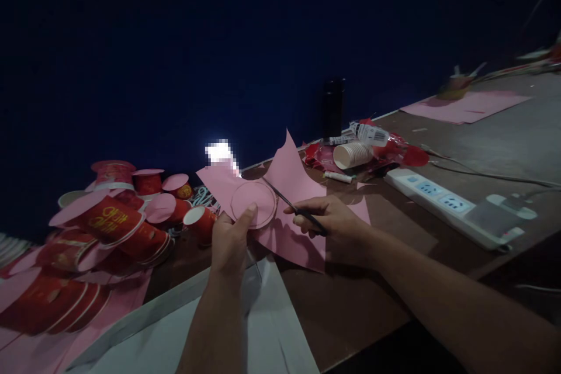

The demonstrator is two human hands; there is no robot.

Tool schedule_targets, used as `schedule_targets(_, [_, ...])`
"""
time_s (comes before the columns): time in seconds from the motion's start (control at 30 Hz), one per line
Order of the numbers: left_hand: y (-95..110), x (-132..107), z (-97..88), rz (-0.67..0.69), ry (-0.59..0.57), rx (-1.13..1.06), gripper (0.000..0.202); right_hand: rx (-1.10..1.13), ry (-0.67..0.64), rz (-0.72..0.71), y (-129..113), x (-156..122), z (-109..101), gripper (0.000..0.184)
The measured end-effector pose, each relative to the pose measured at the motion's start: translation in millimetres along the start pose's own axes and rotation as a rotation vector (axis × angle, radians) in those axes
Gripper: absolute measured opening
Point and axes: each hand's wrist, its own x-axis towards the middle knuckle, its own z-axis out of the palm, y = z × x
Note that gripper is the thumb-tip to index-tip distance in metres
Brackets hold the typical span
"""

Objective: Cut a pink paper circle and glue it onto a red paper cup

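The right hand (339, 225) is closed around scissors (313, 222), blades against the paper (295, 178) beside a round outline. The left hand (229, 242) pinches this pink sheet, thumb over the outline, above the table (350, 315). Red cups (134, 234) lie heaped leftward; a power strip (427, 196) sits to the right.

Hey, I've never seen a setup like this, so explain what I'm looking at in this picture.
There's no machine here, just a person's two bare hands, seen from a camera worn on the head, looking forward and down. The left hand grips pink paper with a circle outlined on it, thumb over the circle. The right hand holds a slim dark tool, probably scissors. On the brown table, red cups crowd the left; a stack of pale cups and a white power strip lie toward the right.
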Motion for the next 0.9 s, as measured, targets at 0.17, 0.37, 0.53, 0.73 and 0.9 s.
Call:
schedule_targets(0.17, [1.5, 0.0, -2.1, -0.004, 0.01, 0.027, 0.043, -0.019, 0.009, -0.006, -1.1, -0.9, -0.6, 0.045])
schedule_targets(0.37, [5.3, -1.6, -1.3, -0.041, 0.046, 0.062, 0.042, -0.044, 0.001, -0.011, -0.6, -0.7, -1.6, 0.046])
schedule_targets(0.53, [6.9, -1.6, -0.2, -0.014, 0.028, 0.044, 0.041, -0.029, -0.005, -0.021, 1.1, -0.9, -1.8, 0.044])
schedule_targets(0.73, [5.9, 0.2, -1.2, 0.003, 0.042, 0.018, 0.044, -0.033, -0.002, -0.019, 2.9, 0.7, -2.8, 0.045])
schedule_targets(0.9, [3.1, 1.7, -2.3, -0.005, 0.035, -0.007, 0.044, -0.066, -0.005, -0.032, 0.2, -1.9, -1.9, 0.042])
